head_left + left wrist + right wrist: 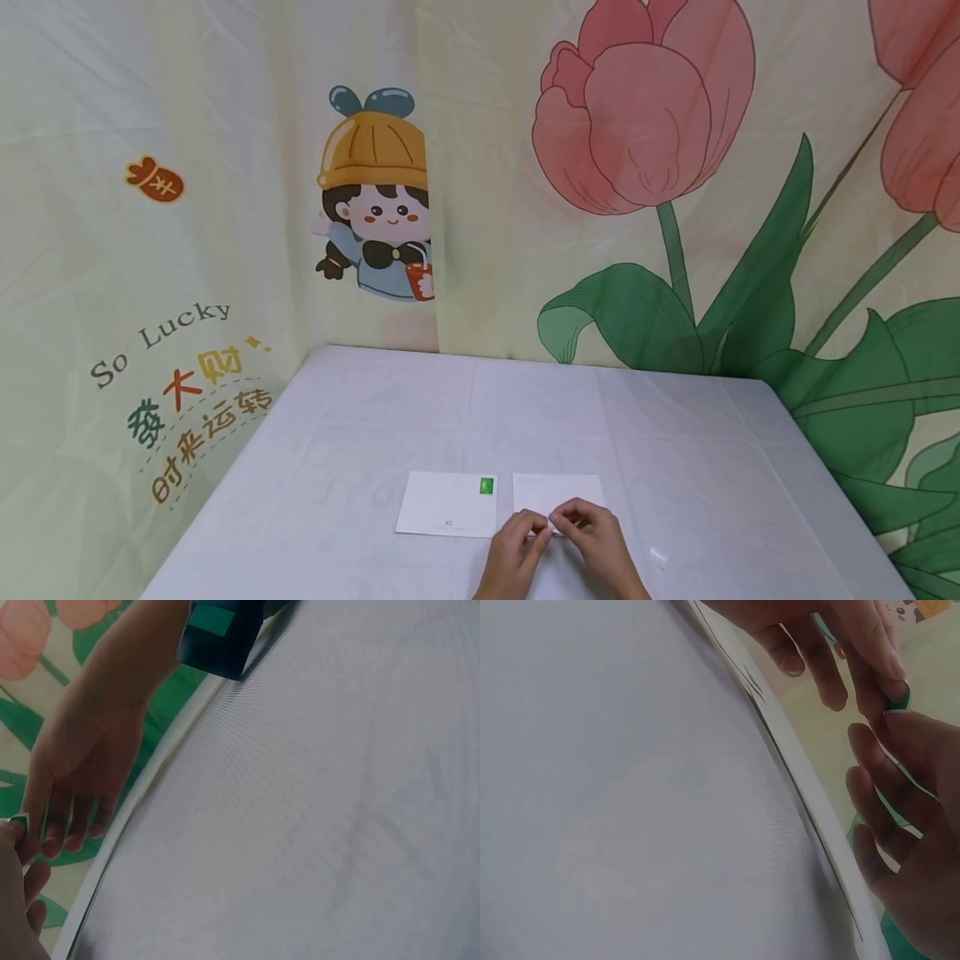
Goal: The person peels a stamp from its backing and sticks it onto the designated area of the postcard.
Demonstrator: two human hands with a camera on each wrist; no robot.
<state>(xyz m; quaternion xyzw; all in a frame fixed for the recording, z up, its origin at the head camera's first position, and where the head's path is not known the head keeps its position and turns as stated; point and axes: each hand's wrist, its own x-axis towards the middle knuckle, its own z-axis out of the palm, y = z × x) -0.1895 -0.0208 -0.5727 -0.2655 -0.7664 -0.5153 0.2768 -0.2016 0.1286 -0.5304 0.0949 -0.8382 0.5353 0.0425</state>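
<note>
Close together at the near edge of the table, my left hand [516,543] and right hand [597,537] meet at their fingertips. Between them is a small green postage stamp [898,698], bent and partly covered by the fingers. Each hand pinches it with thumb and forefinger; the stamp [20,820] also shows in the left wrist view. Just beyond the hands lies a blank white envelope or card [558,490], its near edge partly hidden by them. Left of it lies a similar white envelope or card [442,504] with a green stamp [487,486] in its top right corner.
A white cloth [420,417] covers the table. A small shiny clear scrap [658,557] lies right of the right hand. Printed curtains [480,183] hang behind and beside the table. A dark device [217,637] sits on the right wrist.
</note>
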